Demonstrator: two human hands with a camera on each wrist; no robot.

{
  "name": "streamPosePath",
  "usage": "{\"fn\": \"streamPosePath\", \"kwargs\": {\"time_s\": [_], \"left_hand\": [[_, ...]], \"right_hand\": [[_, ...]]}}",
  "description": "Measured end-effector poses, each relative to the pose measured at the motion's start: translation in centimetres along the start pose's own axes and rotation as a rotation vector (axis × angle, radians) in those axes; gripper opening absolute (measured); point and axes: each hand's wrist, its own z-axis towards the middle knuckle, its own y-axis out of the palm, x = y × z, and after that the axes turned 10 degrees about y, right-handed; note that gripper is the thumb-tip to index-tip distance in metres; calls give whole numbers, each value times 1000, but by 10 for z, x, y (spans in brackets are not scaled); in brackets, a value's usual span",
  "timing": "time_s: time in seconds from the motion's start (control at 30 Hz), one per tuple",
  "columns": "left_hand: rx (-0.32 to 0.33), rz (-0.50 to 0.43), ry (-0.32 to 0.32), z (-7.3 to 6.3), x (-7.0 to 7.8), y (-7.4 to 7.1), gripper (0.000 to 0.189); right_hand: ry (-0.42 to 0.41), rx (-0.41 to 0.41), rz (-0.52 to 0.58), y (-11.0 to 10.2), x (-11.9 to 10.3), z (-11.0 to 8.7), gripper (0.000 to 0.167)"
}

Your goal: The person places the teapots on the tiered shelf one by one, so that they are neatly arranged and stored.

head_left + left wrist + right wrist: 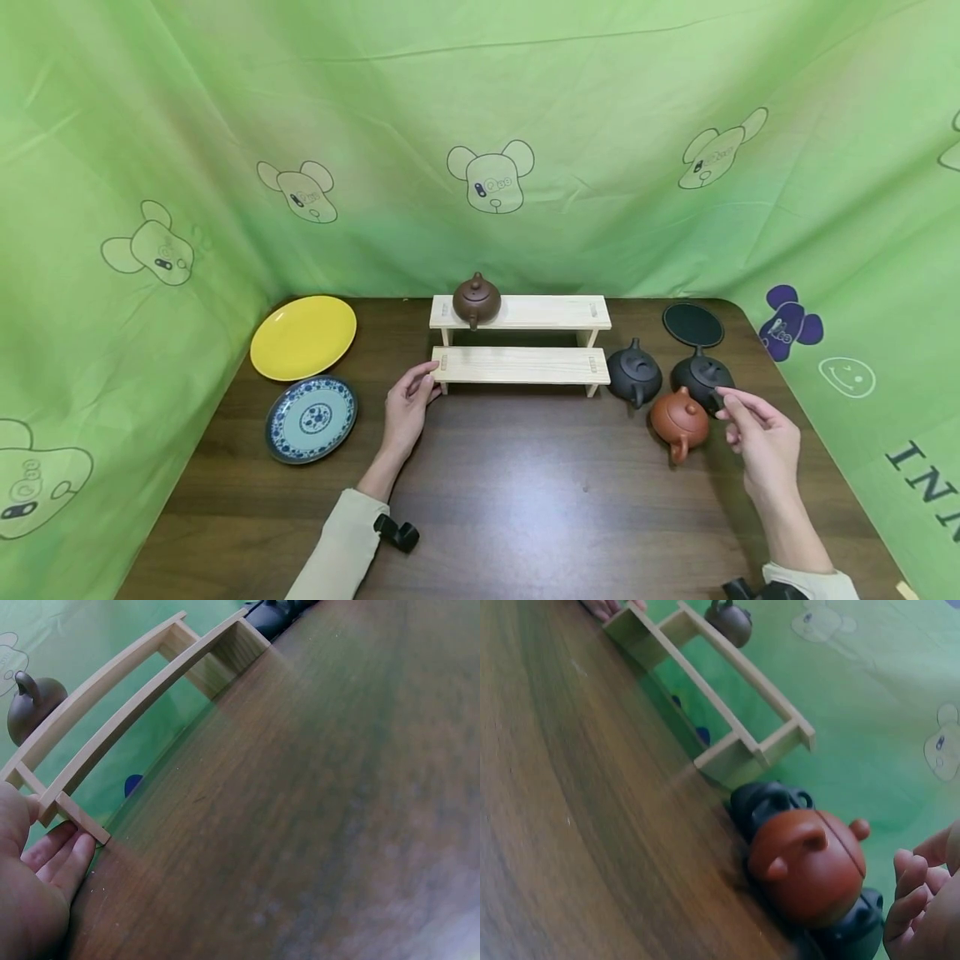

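My left hand (407, 412) grips the left end of a two-tier wooden display stand (525, 365), thumb by the lower board and fingers against its leg. A dark brown teapot (477, 301) sits at the left of the upper tier. On the right, my right hand (765, 442) hovers beside a black teapot (699, 379), its fingers loosely bent and holding nothing visible. A reddish-orange teapot (679, 417) stands in front of that one, seen large in the right wrist view. Another black teapot (633, 372) stands close to the stand's right end.
A yellow plate (303, 337) and a blue patterned plate (312, 419) lie at the left of the brown table (510, 500). Behind the black teapots is a dark round disc (693, 324). Green cloth (600, 208) hangs along the back and both sides.
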Motion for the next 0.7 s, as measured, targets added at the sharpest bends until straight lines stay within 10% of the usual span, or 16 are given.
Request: {"fn": "streamPosePath", "kwargs": {"time_s": [0.4,0.7], "left_hand": [[-2,14,17,0,-1,1,29],[4,18,-9,0,1,1,29]], "right_hand": [[21,58,-25,-21,12,15,26],[124,-93,-70,-35,18,20,35]]}}
